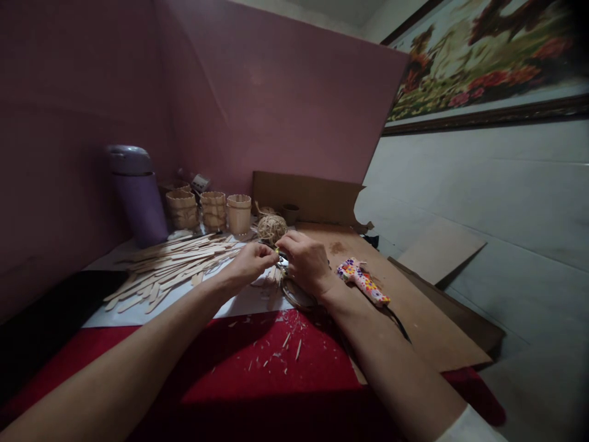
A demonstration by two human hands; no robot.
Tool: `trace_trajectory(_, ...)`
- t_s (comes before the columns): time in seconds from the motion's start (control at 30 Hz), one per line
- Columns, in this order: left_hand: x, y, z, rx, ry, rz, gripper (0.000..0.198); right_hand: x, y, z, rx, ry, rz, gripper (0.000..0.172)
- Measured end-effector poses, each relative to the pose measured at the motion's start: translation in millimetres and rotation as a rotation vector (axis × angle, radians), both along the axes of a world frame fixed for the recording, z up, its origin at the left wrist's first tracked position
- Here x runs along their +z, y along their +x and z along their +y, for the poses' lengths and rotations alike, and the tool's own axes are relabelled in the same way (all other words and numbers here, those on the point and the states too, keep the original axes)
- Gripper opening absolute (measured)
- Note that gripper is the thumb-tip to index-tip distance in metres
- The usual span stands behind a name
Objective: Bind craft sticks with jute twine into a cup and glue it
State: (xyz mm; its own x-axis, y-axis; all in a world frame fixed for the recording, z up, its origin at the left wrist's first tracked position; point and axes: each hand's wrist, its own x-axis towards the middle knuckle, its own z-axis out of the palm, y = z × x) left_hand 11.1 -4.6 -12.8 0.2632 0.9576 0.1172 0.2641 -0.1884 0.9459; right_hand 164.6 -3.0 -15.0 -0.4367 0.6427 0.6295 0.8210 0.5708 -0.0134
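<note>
A dusky pink panel (pixel 294 104) rises in front of me, its top edge sloping down to the right, and a matching pink side (pixel 78 104) on the left sinks into shadow. Beyond it stands a pale tiled wall (pixel 529 190), where a large dark-framed picture (pixel 488 67) of red and pink flowers hangs. A strip of pale ceiling (pixel 322 13) shows above. The light is weak over the red-clothed table (pixel 202 387).

Sticks (pixel 177 265) lie on paper (pixel 103 316), cups (pixel 239 216) behind them. A ball of twine (pixel 272 228) sits right of the cups; farther right, a glue gun (pixel 368 286) lies on cardboard (pixel 427 328).
</note>
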Motion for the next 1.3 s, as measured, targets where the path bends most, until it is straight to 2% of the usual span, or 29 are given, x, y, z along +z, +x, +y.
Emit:
trace_trajectory(0.1, -2.7, 0, 2, -0.012, -0.032, -0.016, 0.026, 2.5, -2, -5, -0.031, -0.001, -0.068, 0.020)
trace_trajectory(0.2, -2.2, -1, 4, 0.026, -0.103, -0.124, 0.024, 2.2, -5, -8, -0.019, 0.006, -0.073, 0.021)
trace_trajectory(0.37, 0.8, -4, 4, 0.052, -0.137, -0.352, 0.017, 0.2, -8, -8, 0.030, -0.059, 0.136, 0.020)
trace_trajectory(0.6, 1.0, -5, 3, -0.015, -0.184, -0.479, 0.014, -6.3, -8, -2, 0.086, -0.123, 0.348, 0.028)
trace_trajectory(0.87, 1.0, -6, 4, 0.000, -0.206, -0.462, 0.022, -7.8, -9, -1, 0.133, -0.126, 0.407, 0.024)
trace_trajectory(1.07, -0.4, -4, 4, -0.015, -0.241, -0.478, 0.030, -10.6, -11, 1, 0.049, -0.185, 0.489, 0.015)
trace_trajectory(1.23, -2.9, -4, 6, -0.006, -0.250, -0.537, 0.024, -13.6, -14, 6, 0.162, -0.351, 0.669, 0.010)
trace_trajectory(1.3, -4.1, -4, 6, -0.007, -0.247, -0.531, 0.020, -14.7, -14, 8, 0.200, -0.376, 0.705, 0.014)
